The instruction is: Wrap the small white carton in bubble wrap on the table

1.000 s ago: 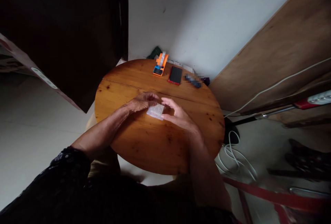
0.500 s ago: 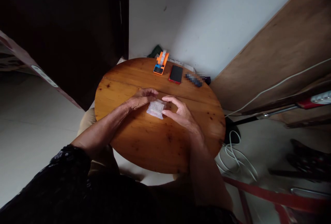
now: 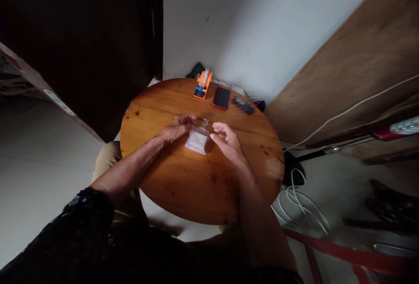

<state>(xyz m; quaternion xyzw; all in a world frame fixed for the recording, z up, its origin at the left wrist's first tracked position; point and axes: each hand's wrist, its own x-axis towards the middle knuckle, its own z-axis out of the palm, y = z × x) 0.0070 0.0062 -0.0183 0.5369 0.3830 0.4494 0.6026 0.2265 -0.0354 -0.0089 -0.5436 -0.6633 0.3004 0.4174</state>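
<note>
A small packet [image 3: 197,140] in clear bubble wrap lies on the round wooden table [image 3: 183,174], with something pale showing through. A short clear strip that looks like tape [image 3: 205,122] sticks up from its far edge. My left hand [image 3: 180,126] is at the packet's far left corner, fingers loosely curved and apart from the thumb; whether it touches the wrap I cannot tell. To the right of the packet, my right hand [image 3: 228,140] hovers with thumb and fingers apart, holding nothing.
Toward the wall stand an orange tape dispenser [image 3: 203,85], a dark phone-like device with a red edge [image 3: 221,98] and a dark, blurred-out object [image 3: 244,105]. White cable [image 3: 294,192] coils on the floor at the right, near a red frame [image 3: 347,249].
My right hand has drawn back slightly to the right, off the packet. The clear strip at the packet's far edge now shows standing up. The view has shifted a little.
</note>
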